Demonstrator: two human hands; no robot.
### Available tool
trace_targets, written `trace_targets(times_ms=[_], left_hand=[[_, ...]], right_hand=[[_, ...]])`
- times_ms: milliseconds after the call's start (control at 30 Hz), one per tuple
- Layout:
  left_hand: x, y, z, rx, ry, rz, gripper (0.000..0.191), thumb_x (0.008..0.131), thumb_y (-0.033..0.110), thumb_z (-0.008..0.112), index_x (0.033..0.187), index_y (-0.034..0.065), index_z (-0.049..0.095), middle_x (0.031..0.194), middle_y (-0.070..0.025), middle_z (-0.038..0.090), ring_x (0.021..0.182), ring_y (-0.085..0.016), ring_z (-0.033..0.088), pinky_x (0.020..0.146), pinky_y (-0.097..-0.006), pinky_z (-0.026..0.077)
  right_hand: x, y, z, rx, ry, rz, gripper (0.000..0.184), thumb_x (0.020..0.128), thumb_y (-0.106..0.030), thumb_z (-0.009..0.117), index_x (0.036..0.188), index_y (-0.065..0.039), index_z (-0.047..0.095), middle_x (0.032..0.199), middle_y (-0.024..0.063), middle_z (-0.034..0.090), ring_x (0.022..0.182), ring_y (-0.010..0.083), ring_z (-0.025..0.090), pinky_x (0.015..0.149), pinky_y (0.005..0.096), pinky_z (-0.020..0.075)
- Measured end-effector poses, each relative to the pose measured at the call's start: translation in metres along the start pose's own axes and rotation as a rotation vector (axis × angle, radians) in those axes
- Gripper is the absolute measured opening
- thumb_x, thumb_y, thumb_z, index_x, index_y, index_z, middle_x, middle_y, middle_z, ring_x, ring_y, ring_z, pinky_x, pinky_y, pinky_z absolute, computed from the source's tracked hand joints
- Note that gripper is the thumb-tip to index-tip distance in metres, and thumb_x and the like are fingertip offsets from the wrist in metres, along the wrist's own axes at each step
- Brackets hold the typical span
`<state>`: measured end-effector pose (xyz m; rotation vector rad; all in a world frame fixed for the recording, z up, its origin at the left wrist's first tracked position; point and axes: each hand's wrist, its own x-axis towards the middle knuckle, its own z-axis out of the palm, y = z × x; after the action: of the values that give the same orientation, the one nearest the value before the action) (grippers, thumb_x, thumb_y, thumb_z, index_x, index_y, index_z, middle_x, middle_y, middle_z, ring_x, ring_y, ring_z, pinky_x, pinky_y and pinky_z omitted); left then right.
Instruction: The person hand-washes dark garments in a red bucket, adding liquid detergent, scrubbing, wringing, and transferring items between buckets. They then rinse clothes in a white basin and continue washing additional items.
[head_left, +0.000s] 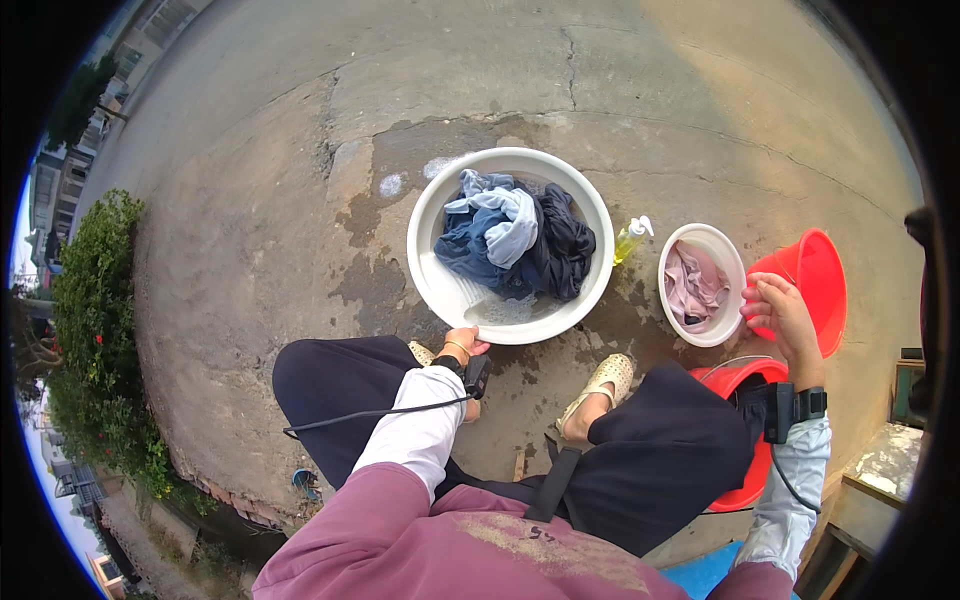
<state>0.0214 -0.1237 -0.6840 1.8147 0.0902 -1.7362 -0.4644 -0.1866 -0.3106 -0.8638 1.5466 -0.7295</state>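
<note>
A large white plastic basin (427, 281) stands on the ground before me, holding soapy water and a heap of wet clothes (487, 232) in light blue, dark blue and black. At its near rim is my left hand (466, 342), fingers curled against the edge. My right hand (776, 300) is raised at the right with bent fingers, between a small white bucket (739, 277) and a red bucket (829, 292); nothing shows in it. Pink cloth (694, 281) lies in the small white bucket. A pump bottle of yellow liquid (628, 241) stands between basin and small bucket.
Another red bucket (739, 499) with dark cloth in it stands beside my right knee. Wet patches and foam (391, 184) mark the cracked concrete. A blue surface (709, 571) and a wooden structure are at the lower right; flowering bushes (97, 330) grow at the left.
</note>
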Motion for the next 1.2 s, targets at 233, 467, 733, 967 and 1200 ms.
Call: trace_targets(times_ms=[233, 467, 733, 967, 1200], left_hand=[[-0.059, -0.079, 0.037, -0.377, -0.11, -0.144, 0.019, 0.09, 0.001, 0.043, 0.107, -0.0054, 0.045, 0.111, -0.019, 0.052, 0.107, -0.034, 0.055, 0.094, -0.0488, 0.048], [-0.098, -0.124, 0.056, -0.439, -0.105, -0.234, 0.029, 0.076, -0.004, 0.046, 0.104, -0.0078, 0.046, 0.105, -0.0235, 0.055, 0.096, -0.038, 0.059, 0.086, -0.047, 0.052], [-0.127, -0.076, 0.037, 0.254, -0.427, -0.511, 0.032, 0.084, 0.011, 0.048, 0.109, -0.0078, 0.042, 0.127, -0.0261, 0.051, 0.111, -0.043, 0.056, 0.088, -0.0486, 0.05], [-0.167, 0.042, 0.103, 1.291, -0.077, 1.532, 0.065, 0.07, 0.03, 0.073, 0.129, 0.0161, 0.048, 0.139, -0.0161, 0.038, 0.131, -0.038, 0.03, 0.101, -0.0588, 0.026], [-0.105, 0.115, 0.114, 1.849, 0.039, 0.881, 0.056, 0.062, 0.035, 0.078, 0.111, 0.0145, 0.06, 0.146, -0.0093, 0.027, 0.133, -0.04, 0.026, 0.098, -0.0568, 0.034]], right_hand=[[-0.039, -0.034, 0.088, -0.128, -0.161, -0.054, 0.023, 0.092, -0.017, 0.054, 0.111, -0.003, 0.057, 0.093, 0.0085, 0.064, 0.074, 0.014, 0.064, 0.061, 0.0245, 0.0513], [-0.002, 0.013, 0.166, 0.003, -0.257, -0.042, 0.036, 0.089, -0.023, 0.057, 0.117, -0.002, 0.055, 0.104, 0.0101, 0.062, 0.082, 0.0183, 0.064, 0.065, 0.029, 0.0505], [0.058, 0.132, 0.22, -0.007, -0.096, 0.225, 0.041, 0.086, -0.023, 0.058, 0.123, -0.007, 0.05, 0.108, 0.0096, 0.058, 0.084, 0.0213, 0.06, 0.07, 0.0363, 0.0491], [0.131, 0.207, 0.237, -0.375, 0.259, -0.033, 0.069, 0.079, -0.029, 0.066, 0.139, -0.009, 0.038, 0.136, 0.0208, 0.04, 0.124, 0.0344, 0.041, 0.102, 0.0368, 0.0358], [0.173, 0.202, 0.263, -0.512, 0.102, 0.042, 0.077, 0.072, -0.027, 0.067, 0.141, -0.019, 0.035, 0.12, 0.0193, 0.055, 0.111, 0.0353, 0.053, 0.096, 0.0388, 0.041]])
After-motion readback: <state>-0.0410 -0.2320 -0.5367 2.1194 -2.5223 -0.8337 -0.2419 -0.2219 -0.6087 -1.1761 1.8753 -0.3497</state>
